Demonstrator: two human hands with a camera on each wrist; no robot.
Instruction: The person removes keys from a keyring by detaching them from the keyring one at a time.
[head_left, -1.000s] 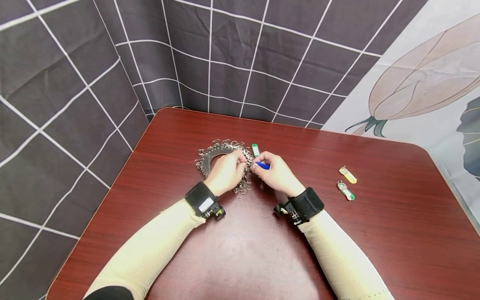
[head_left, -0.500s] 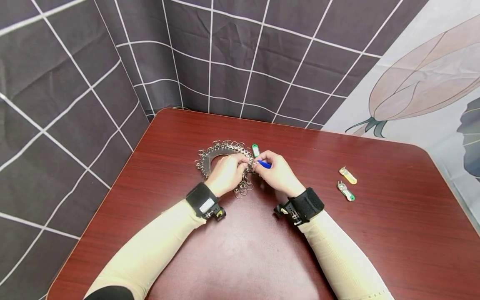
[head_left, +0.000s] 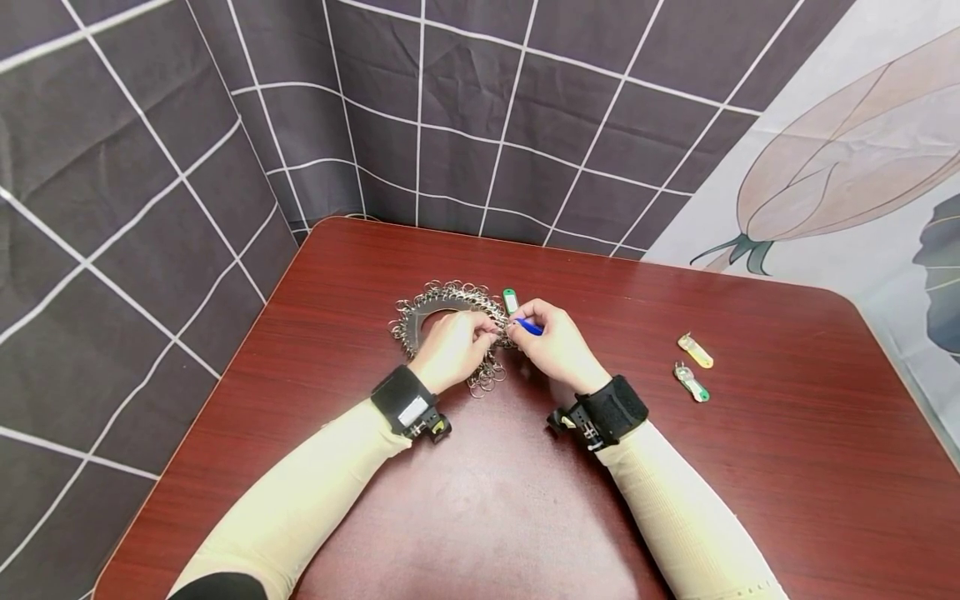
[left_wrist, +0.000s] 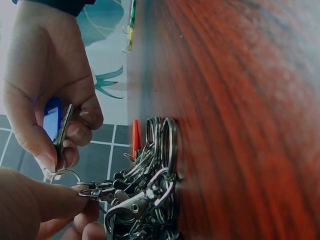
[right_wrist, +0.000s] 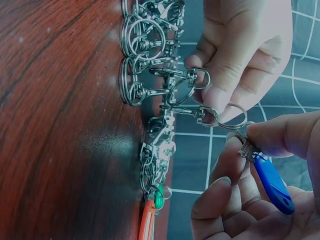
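- Bundle of metal key rings and clasps [head_left: 442, 312]: heaped on the red-brown table [head_left: 750, 467], far left-centre.
- My left hand [head_left: 453, 346]: fingers pinching one swivel clasp [right_wrist: 187, 111] of the bundle.
- My right hand [head_left: 555, 346]: fingertips pinching the blue key tag [right_wrist: 272, 182], touching the clasp's ring.
- Green tag [head_left: 511, 299]: just behind my hands.
- Two tags [head_left: 693, 367]: well apart, right.

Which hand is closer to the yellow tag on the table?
Right. The right hand is on the yellow tag's side of the table, though apart from it; the left hand is farther off, at the key rings.
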